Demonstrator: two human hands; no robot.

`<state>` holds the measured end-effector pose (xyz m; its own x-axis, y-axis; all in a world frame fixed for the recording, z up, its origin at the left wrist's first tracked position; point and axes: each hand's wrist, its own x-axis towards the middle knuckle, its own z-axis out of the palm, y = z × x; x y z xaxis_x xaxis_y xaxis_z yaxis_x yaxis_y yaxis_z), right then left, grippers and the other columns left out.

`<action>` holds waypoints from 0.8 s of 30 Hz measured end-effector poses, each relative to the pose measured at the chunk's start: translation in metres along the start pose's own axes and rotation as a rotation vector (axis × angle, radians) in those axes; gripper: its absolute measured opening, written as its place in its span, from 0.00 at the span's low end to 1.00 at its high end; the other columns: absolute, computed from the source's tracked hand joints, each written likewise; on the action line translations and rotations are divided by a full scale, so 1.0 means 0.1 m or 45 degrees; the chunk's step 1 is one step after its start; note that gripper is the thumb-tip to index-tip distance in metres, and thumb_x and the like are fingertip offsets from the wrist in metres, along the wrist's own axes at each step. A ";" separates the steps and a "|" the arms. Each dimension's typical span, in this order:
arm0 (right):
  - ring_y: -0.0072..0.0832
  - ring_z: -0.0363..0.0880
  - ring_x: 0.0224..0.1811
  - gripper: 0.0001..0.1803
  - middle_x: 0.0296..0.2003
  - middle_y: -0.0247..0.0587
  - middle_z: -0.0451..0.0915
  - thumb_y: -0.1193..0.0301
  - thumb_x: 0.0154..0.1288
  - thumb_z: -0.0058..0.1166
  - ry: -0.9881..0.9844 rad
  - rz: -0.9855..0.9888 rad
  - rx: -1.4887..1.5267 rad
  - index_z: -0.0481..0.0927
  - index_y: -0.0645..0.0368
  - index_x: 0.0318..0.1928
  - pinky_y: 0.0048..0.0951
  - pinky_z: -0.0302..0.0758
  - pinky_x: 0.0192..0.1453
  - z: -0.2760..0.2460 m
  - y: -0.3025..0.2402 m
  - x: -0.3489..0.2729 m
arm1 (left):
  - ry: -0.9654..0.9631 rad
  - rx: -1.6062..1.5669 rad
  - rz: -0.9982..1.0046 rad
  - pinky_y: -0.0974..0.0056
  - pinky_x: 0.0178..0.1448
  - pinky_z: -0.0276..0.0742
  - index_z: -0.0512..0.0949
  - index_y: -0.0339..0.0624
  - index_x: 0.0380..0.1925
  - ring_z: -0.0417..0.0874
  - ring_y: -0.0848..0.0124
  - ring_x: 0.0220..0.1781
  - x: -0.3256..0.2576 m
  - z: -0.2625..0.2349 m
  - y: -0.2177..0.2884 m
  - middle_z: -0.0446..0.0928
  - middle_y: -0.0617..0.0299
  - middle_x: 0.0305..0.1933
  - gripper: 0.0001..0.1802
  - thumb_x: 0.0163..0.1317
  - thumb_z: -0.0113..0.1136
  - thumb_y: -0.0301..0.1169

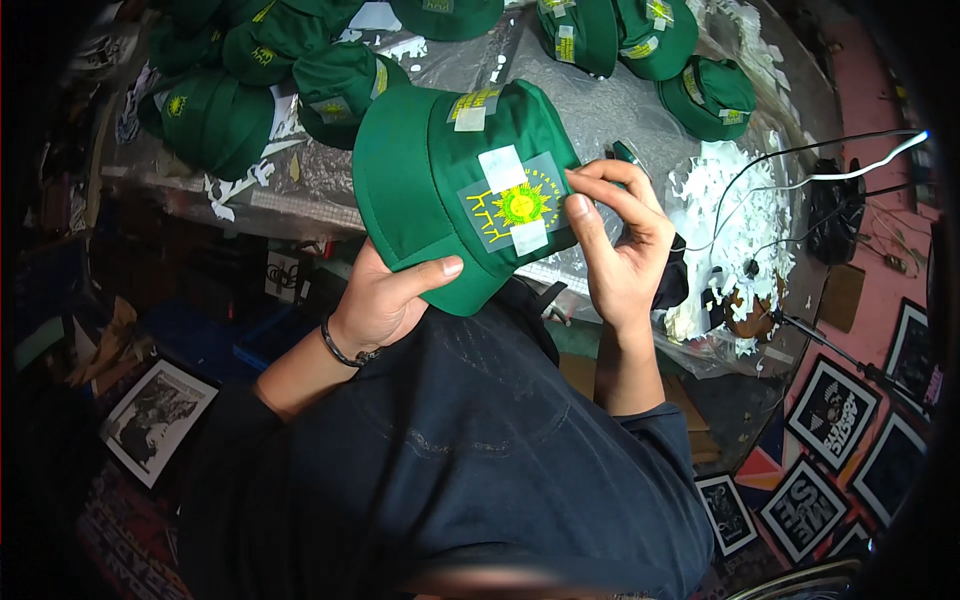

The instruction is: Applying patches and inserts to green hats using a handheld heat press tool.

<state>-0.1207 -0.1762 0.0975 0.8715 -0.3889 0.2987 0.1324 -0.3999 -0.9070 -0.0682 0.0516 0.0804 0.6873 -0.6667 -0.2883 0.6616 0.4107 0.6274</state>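
Observation:
A green bucket hat [400, 165] is held up in front of me, tilted on its side with the brim to the left. My left hand [392, 297] grips the brim's lower edge, thumb on top and fingers hidden beneath. On the hat's side lies a clear transfer film [476, 218] with a yellow sun emblem, fixed by pieces of whitish tape [530, 237]. Another yellow print with tape sits higher on the crown. My right hand [625, 235] is at the crown's right edge, thumb and forefinger pinching there; whether they hold fabric or something small is hidden.
More green bucket hats [225, 118] are heaped at the table's far left; others [708, 98] stand at the far right. White paper scraps [735, 215] pile up on the plastic-covered table [470, 62]. Cables [800, 180] hang at the right. Framed pictures [832, 412] lean below right.

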 end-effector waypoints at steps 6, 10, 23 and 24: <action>0.26 0.79 0.43 0.07 0.37 0.40 0.83 0.79 0.60 0.63 0.001 0.193 0.218 0.88 0.65 0.40 0.26 0.72 0.52 0.16 -0.12 0.08 | -0.076 -0.006 -0.118 0.58 0.67 0.74 0.71 0.36 0.61 0.77 0.66 0.63 0.07 -0.21 0.23 0.76 0.56 0.60 0.24 0.63 0.55 0.14; 0.24 0.77 0.43 0.05 0.40 0.42 0.81 0.82 0.64 0.58 -0.020 0.147 0.097 0.85 0.70 0.39 0.23 0.70 0.49 0.29 -0.19 0.12 | -0.100 -0.033 -0.151 0.57 0.67 0.74 0.71 0.35 0.60 0.77 0.66 0.63 0.14 -0.29 0.38 0.76 0.55 0.60 0.24 0.63 0.55 0.14; 0.35 0.79 0.37 0.03 0.34 0.45 0.80 0.82 0.62 0.59 0.443 -0.034 -0.388 0.78 0.66 0.34 0.31 0.73 0.47 0.76 -0.28 0.12 | -0.114 -0.158 -0.400 0.56 0.68 0.72 0.69 0.32 0.61 0.77 0.63 0.64 0.39 -0.56 0.71 0.75 0.53 0.61 0.22 0.67 0.51 0.18; 0.35 0.79 0.37 0.03 0.34 0.45 0.80 0.82 0.62 0.59 0.446 -0.030 -0.392 0.78 0.66 0.34 0.31 0.73 0.47 0.78 -0.29 0.13 | -0.116 -0.158 -0.406 0.56 0.68 0.72 0.69 0.32 0.61 0.77 0.63 0.64 0.40 -0.55 0.73 0.75 0.53 0.61 0.22 0.67 0.51 0.18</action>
<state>-0.0764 -0.1045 0.1041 0.6509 -0.6124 0.4487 -0.0422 -0.6193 -0.7840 0.0243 0.0891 0.0752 0.4142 -0.8242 -0.3861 0.8739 0.2416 0.4217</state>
